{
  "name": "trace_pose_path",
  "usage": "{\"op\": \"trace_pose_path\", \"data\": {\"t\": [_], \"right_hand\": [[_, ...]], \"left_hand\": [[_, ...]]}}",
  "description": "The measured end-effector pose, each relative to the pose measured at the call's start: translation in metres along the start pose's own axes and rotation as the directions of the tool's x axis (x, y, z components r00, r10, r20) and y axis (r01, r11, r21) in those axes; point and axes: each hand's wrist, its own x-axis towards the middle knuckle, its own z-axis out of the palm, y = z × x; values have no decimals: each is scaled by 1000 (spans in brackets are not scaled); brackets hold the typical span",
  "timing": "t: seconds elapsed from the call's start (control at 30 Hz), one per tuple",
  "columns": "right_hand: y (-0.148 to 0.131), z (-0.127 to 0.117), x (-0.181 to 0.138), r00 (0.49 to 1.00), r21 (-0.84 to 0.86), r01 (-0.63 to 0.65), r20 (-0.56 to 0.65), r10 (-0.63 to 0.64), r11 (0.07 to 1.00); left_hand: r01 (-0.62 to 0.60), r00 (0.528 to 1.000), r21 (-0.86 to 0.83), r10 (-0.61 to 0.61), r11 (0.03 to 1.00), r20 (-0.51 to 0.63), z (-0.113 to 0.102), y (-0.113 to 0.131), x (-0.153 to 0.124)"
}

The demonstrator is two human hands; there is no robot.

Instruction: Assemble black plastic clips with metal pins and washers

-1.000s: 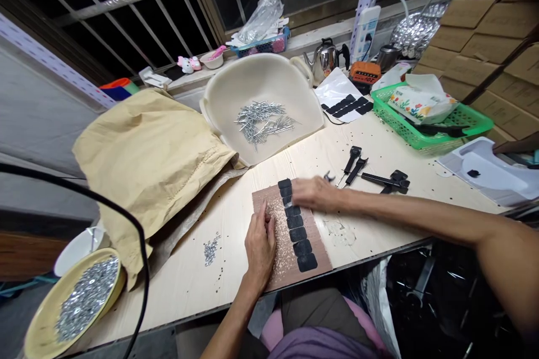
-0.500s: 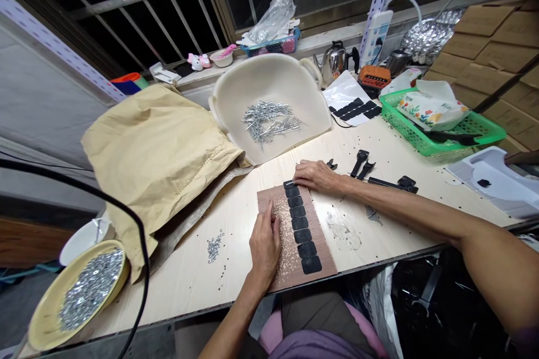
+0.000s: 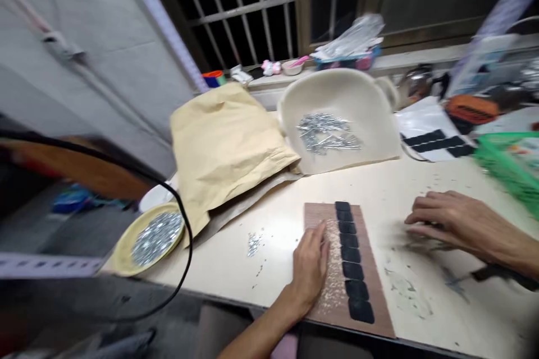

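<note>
A strip of linked black squares with rounded corners (image 3: 352, 255) lies lengthwise on a brown wood-grain board (image 3: 374, 286) at the table's front. My left hand (image 3: 310, 263) rests on the board's worn left part, beside the strip, fingers stretched out. To the right of the board, my right hand (image 3: 455, 224) is over the table with bent fingers, thumb apart from them. Blur smears the area under it, and a dark shape shows there that I cannot make out. A tool with a black handle (image 3: 505, 275) lies partly under the right forearm.
A cream scoop-shaped basin (image 3: 370, 123) with metal pins stands at the back. Left are a paper sack (image 3: 227, 151) and a yellow bowl (image 3: 120, 249) of small metal pieces; a black cable (image 3: 185, 224) hangs in front. A green basket (image 3: 497, 162) is at far right.
My right hand has let go of the strip's far end and moved right, off the board. The left hand stays on the board. The view has swung left.
</note>
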Motion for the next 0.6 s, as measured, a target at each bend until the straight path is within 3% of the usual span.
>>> {"op": "trace_pose_path", "data": {"t": [0.07,0.13,0.27,0.4,0.5,0.6], "right_hand": [[-15,5,33,996,17,68,-57,-67,998],[-47,19,75,986,62,156,-71,-152,986],[-118,62,167,964,80,249,-120,-238,965],[-154,93,259,983,219,75,-179,-36,973],[-160,86,330,970,330,50,-242,33,943],[-160,59,395,920,395,127,-390,41,910]], "left_hand": [[40,999,-95,-42,995,-27,-10,-3,5],[87,988,-117,-101,989,-116,-26,-13,12],[178,926,-17,-174,984,-335,-72,-52,24],[265,915,133,-205,955,-349,-116,-105,40],[286,905,194,-198,938,-377,-145,-130,61],[305,822,215,-143,928,-552,-169,-135,84]]}}
